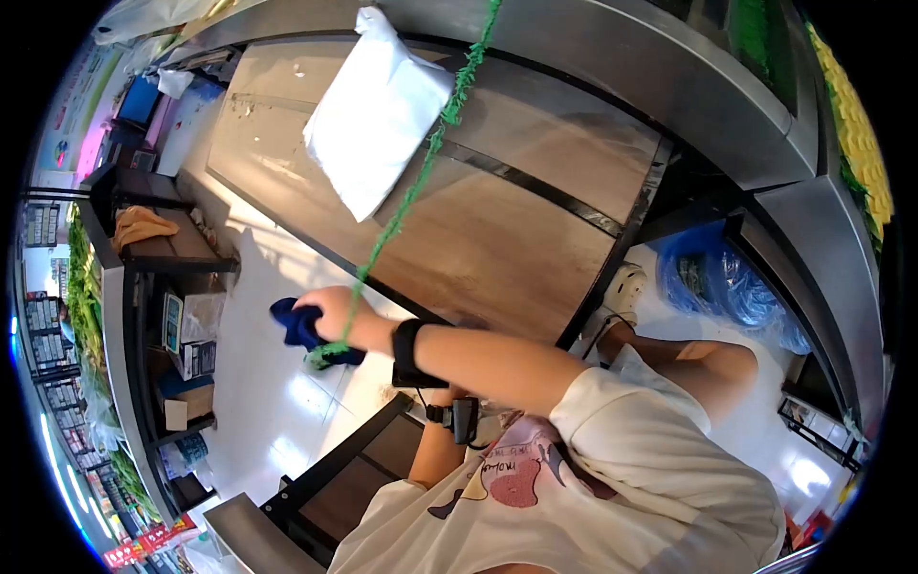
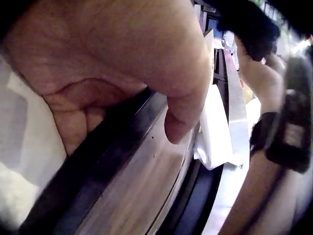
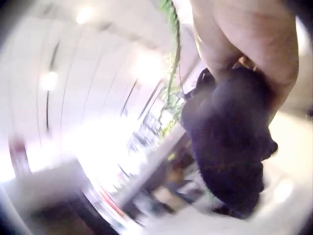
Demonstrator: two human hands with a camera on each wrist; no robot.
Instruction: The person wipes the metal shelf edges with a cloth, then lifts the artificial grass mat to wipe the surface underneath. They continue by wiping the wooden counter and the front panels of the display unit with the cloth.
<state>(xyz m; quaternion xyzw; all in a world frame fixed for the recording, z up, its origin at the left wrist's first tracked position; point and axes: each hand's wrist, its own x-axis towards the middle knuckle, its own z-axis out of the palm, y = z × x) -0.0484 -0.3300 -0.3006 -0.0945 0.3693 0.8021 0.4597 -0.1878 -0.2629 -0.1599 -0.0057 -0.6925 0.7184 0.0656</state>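
Note:
My right hand (image 1: 339,316) holds a bunched dark blue cloth (image 1: 301,325) out over the tiled floor, at the left of the head view. In the right wrist view the cloth (image 3: 230,137) hangs from the fingers, blurred. My left hand (image 2: 117,49) grips the black frame edge (image 2: 98,152) of a wooden shelf, thumb on the board side and fingers on the other. In the head view the right forearm hides most of that hand. On the wooden shelf (image 1: 497,253) lies a white plastic bag (image 1: 378,115).
A green garland strand (image 1: 421,177) hangs across the head view in front of the shelf and right hand. At left stands a black-framed rack (image 1: 134,335) with an orange-brown cloth (image 1: 143,227) on it. Blue plastic bags (image 1: 727,277) sit under the counter at right.

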